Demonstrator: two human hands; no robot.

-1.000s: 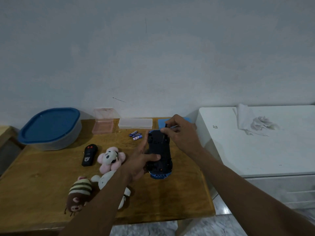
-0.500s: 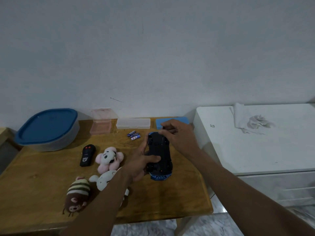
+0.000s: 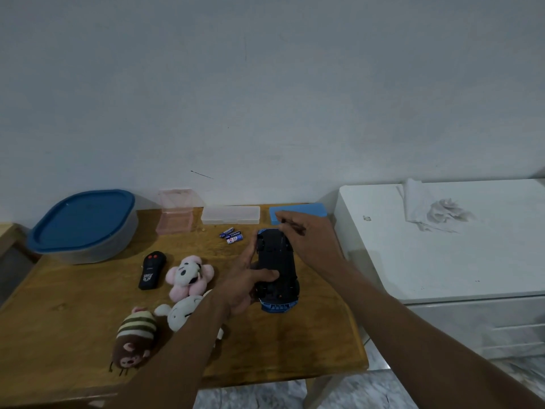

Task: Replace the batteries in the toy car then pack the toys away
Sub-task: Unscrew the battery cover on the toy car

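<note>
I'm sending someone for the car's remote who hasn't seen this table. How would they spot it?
On the wooden table, find the blue-lidded container at the far left. The remote lies just nearer and to the right of it, beside the pink soft toy. It is the only flat black bar there, with two red buttons.

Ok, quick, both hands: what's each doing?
Left hand: holding the toy car, underside up.
Right hand: pinching a thin dark tool at the car's far end.
</note>
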